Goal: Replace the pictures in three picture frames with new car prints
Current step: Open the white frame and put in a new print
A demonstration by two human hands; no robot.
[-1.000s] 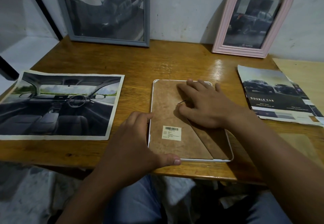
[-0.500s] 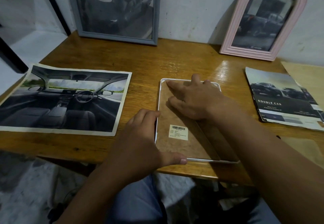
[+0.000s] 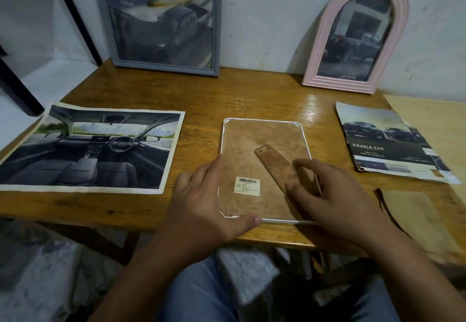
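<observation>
A white picture frame (image 3: 262,145) lies face down at the table's front middle, its brown backing board and stand flap (image 3: 274,163) facing up, with a barcode sticker (image 3: 247,184) on it. My left hand (image 3: 201,203) clasps the frame's near left corner, thumb along the front edge. My right hand (image 3: 330,195) rests with spread fingers on the frame's lower right part, over the flap's end. A car-interior print (image 3: 88,150) lies flat to the left. Against the wall lean a grey frame (image 3: 161,24) and a pink arched frame (image 3: 358,36), each holding a car picture.
A stack of car brochures (image 3: 388,145) lies at the right on the wooden table (image 3: 252,97). A tan sheet (image 3: 428,120) sits beyond it at the far right. A dark curved strip (image 3: 388,208) lies near the right front edge. My knees are under the table edge.
My right hand has slid from the top of the backing board down to its lower right, uncovering the stand flap. My left hand stays on the near left corner.
</observation>
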